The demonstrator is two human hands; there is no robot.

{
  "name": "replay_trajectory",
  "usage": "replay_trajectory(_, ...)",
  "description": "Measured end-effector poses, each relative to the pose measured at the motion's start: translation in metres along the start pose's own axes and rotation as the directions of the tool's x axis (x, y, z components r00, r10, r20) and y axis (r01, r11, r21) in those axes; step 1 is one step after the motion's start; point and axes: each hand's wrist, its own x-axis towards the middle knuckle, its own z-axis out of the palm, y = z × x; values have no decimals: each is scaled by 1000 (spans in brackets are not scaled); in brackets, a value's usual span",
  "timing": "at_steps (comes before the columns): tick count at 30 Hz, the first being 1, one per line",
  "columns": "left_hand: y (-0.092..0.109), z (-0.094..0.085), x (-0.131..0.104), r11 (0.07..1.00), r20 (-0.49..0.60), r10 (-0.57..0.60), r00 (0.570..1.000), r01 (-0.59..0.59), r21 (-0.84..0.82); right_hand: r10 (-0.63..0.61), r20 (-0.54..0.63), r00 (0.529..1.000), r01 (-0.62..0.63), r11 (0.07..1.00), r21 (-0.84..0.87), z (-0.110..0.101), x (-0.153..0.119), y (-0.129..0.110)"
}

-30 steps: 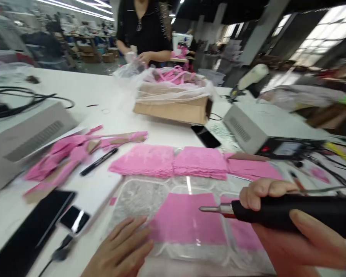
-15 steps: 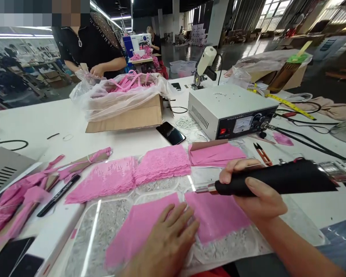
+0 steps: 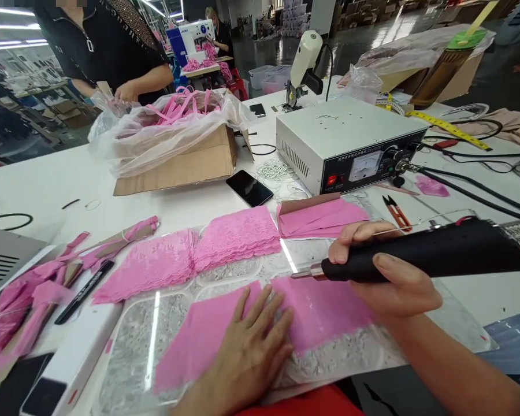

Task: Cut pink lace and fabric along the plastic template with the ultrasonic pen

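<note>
My left hand [image 3: 253, 341] lies flat with its fingers spread, pressing on the left pink fabric piece [image 3: 199, 335] and reaching the edge of the right pink fabric piece [image 3: 320, 318]. Wrapped round a black handheld ultrasonic welding gun [image 3: 433, 254] is my right hand [image 3: 394, 271]. The gun's thin metal tip points left, close over the top edge of the right piece. Both pieces rest on a clear patterned mat [image 3: 138, 341]. Behind them are two stacks of pink lace pieces [image 3: 238, 234] [image 3: 151, 260] and folded pink fabric [image 3: 320, 218].
A grey control box [image 3: 351, 144] with a lit red switch stands behind, cables running right. Near it lie orange thread snips [image 3: 396, 212] and a phone [image 3: 249, 188]. A carton [image 3: 177, 164] of pink straps is at back left, beside a co-worker [image 3: 108, 52]. A black marker [image 3: 84, 292] lies left.
The view has shifted, so the background sits higher and further left. My left hand stays on the fabric. The gun's tip remains near the right piece's upper edge.
</note>
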Motion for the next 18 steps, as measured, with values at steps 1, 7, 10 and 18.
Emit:
replay_trajectory(1,2,0,1,1000,-16,-9,1000,9,0,0,-1,1000,0,1000,4,0,-1,0)
replay_trajectory(7,12,5,8,996,-91,-87,992,87,4,-13,13,1000,13,1000,22,0,-3,1)
replay_trajectory(10,14,6,9,989,-134,-141,981,144,15,-27,13,1000,27,999,31,-2,-4,4)
replay_trajectory(18,11,8,10,990,-199,-133,971,138,11,-47,16,999,47,999,5,0,-3,9)
